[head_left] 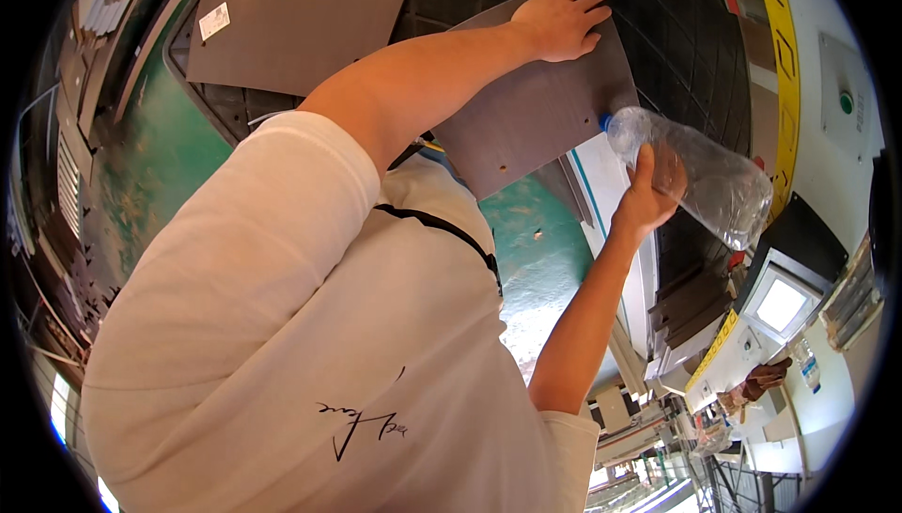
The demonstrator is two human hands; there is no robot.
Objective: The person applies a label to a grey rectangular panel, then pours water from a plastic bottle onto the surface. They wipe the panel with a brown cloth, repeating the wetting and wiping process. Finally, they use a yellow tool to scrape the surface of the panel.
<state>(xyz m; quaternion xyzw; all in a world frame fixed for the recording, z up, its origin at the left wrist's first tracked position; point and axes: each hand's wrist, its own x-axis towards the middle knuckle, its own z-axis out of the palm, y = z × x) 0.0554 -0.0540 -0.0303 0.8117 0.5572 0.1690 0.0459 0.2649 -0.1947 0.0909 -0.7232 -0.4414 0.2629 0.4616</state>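
My left hand [564,20] lies flat with its fingers spread on a dark brown board [526,123]. Small holes show along the board's near edge. In my right hand [650,192] is a large clear plastic bottle [709,170], tilted on its side. Its blue tip [606,122] points left, at or just by a hole near the board's right edge; whether it touches, I cannot tell. My right fingers are partly seen through the bottle, with the thumb along its near side. The bottle looks mostly see-through, and any contents are hard to make out.
A second brown board [291,20] with a white label [214,21] lies at the left. Both rest on a black ribbed surface [695,53]. A yellow-marked strip [787,71] runs along a machine panel with a green button [847,102]. The floor [536,231] is green.
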